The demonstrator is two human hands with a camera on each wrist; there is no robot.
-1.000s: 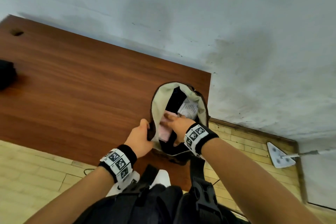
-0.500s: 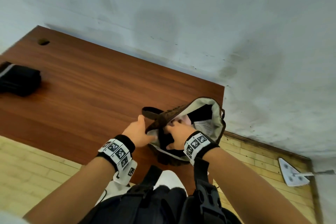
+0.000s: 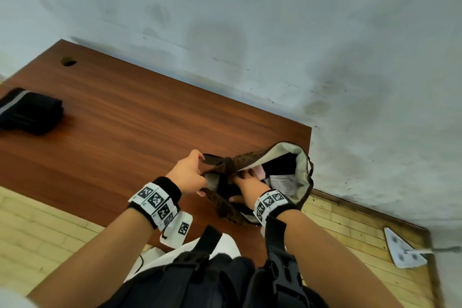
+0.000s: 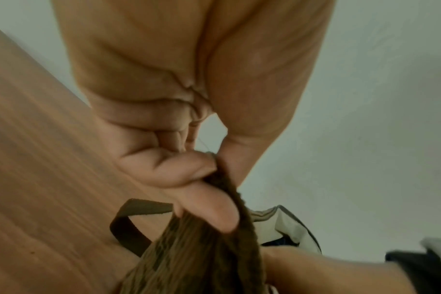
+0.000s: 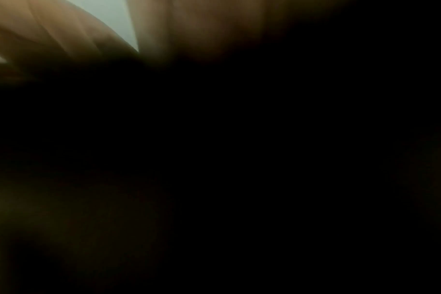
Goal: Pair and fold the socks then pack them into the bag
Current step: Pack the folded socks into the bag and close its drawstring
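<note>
The pale wall fills the upper half of the head view. Below it the red-brown wooden surface runs from the left edge to lower centre, with pale floorboards along the bottom left and right. A white flat mop head lies on the floor at lower right.

The brown bag with its cream lining sits at the surface's right end, just right of centre, mouth open. Inside it show something pink and a printed white sheet. A folded pair of dark socks lies at the far left of the frame, well apart from the bag.

The left hand pinches the bag's brown rim, thumb and curled fingers clamped on the fabric beside the strap. The right hand reaches into the bag's mouth; its grip is hidden by the cloth and the right wrist view is almost wholly dark, so I cannot tell how it stands.
</note>
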